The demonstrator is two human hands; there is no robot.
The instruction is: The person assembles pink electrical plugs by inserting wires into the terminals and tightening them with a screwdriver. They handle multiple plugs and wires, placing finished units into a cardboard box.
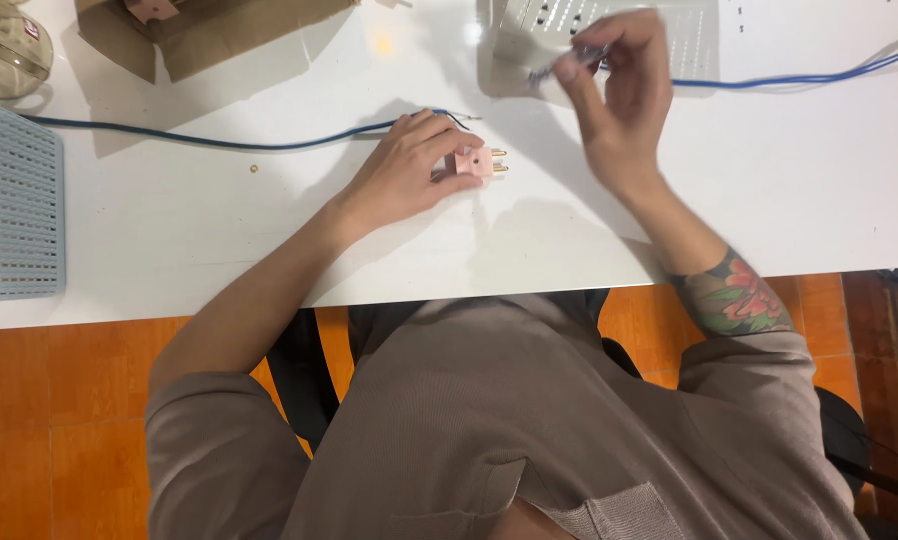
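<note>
Left hand (409,165) lies flat-ish on the white table (219,220), fingers curled and pinched on a small pink two-pin plug (477,162). The plug sits on the tabletop near centre, brass pins pointing right. A dark blue cable (209,140) runs from the far left edge to just under that hand; its bare dark wire tips poke out beside the fingertips, just far of the plug.

Right hand (619,90) is raised above the table, right of the plug, fingers closed around a small thin object, too blurred to tell what. A lighter blue cable (799,78) leads from that hand to the right edge.

Perforated grey panel (14,210) at the left edge, a white perforated one (689,30) on the far side behind the right hand, and an open cardboard box (209,30) far left.
</note>
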